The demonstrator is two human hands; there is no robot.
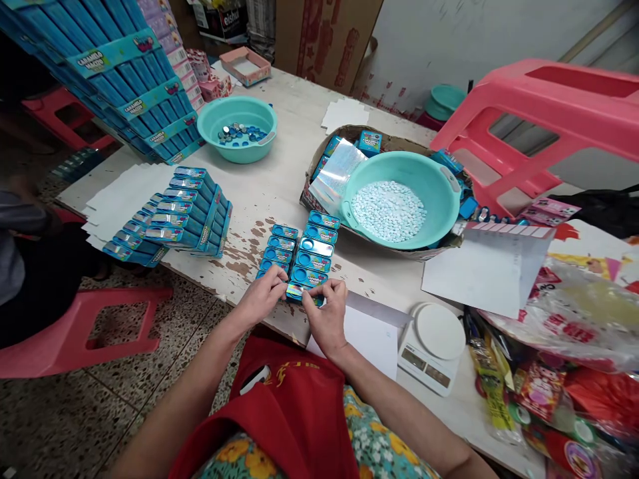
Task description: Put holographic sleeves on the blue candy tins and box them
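Note:
Two rows of small blue candy tins [313,261] lie in front of me, several with a round recess at one end. At the nearest tin of the right-hand row, a shiny rainbow sticker [294,291] lies between my hands. My left hand [263,296] pinches at its left end, thumb and forefinger together. From the other side my right hand [327,316] holds its right end between thumb and curled forefinger. The fingers partly cover the nearest tins. Whether the sticker is pressed down on the tin, I cannot tell.
A turquoise basin [439,199] of small white candies rests on a carton [319,156] of blue tins. Another basin [239,156] holds round pieces. Stacked display boxes [200,213] stand left; a white scale [432,346] and bagged goods [544,399] lie right. A person [34,266] sits left.

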